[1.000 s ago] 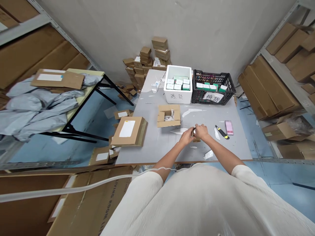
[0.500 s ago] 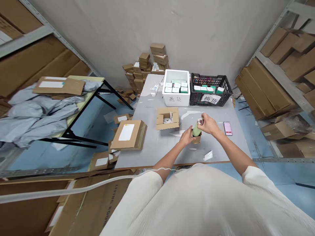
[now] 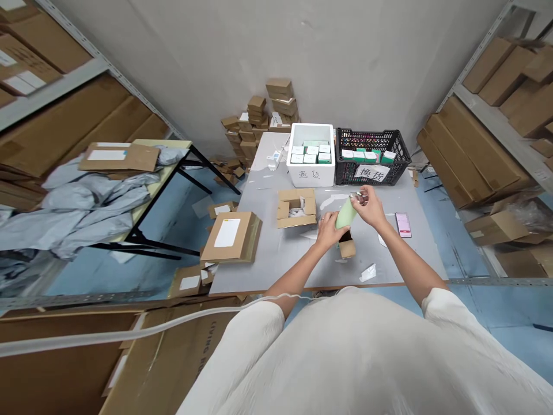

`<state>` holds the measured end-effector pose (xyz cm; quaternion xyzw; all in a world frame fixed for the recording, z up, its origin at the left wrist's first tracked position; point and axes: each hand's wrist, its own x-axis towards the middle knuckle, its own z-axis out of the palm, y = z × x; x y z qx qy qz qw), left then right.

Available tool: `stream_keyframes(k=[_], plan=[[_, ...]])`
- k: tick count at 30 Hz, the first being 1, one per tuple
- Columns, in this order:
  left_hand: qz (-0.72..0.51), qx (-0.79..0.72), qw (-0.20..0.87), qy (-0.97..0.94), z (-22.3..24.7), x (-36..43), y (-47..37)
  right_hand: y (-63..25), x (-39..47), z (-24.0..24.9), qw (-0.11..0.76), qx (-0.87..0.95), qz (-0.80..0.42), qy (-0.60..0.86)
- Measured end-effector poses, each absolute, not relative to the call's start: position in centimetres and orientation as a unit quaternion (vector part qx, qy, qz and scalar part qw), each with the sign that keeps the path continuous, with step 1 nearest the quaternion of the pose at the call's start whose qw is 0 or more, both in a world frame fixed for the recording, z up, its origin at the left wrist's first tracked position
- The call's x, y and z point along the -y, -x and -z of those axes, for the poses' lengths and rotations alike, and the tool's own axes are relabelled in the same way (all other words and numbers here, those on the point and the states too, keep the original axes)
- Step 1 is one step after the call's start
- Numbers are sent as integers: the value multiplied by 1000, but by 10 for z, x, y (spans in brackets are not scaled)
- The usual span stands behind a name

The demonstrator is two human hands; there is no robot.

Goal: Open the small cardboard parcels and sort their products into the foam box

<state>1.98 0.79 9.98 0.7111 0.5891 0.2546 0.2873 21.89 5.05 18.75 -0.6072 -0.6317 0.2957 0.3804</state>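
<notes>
From where I'm standing, the person is holding a pale green bottle [image 3: 345, 215] at a slant over the near half of the tabletop [image 3: 276, 262], its shiny end leaning up and away to the right. The right hand [image 3: 370, 208] is closing its fingers around that shiny upper end. The left hand [image 3: 329, 230] is pressing against the lower end; I cannot tell whether it is truly wrapping round or only steadying. Just below, a small cardboard box [image 3: 347, 248] is standing with its dark mouth showing.

The bottle is looking stiff and smooth-walled, probably fairly light to moderate in weight, though nothing here is proving it. I'd expect that sleek green side to be a little slippery under dry fingers, and the finish to be easily scuffed. The safest hold would be one hand around the middle of the body and a palm under the base, rather than trusting the shiny end alone, which might be a loose part.

Beyond the hands, an open carton [image 3: 296, 221] is sitting to the left, and a phone [image 3: 403, 225] is lying to the right.
</notes>
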Motion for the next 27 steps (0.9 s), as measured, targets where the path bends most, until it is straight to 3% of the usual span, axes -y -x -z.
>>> stream_keyframes(k=[4, 12, 15, 21, 27], plan=[[-306, -590, 290, -689, -108, -11, -23, -214, -55, -165, 445, 568, -387, 574], [-377, -532, 440, -617, -109, -7, -21, -203, -25, -136, 434, 534, -543, 482], [-365, -539, 456, -607, -108, -6, -20, -203, -21, -129, 425, 521, -561, 483], [-346, -590, 388, -618, -111, -11, -18, -202, -22, -122, 429, 489, -542, 532], [-382, -546, 434, -606, -109, -15, -16, -209, -23, -127, 412, 490, -538, 548]])
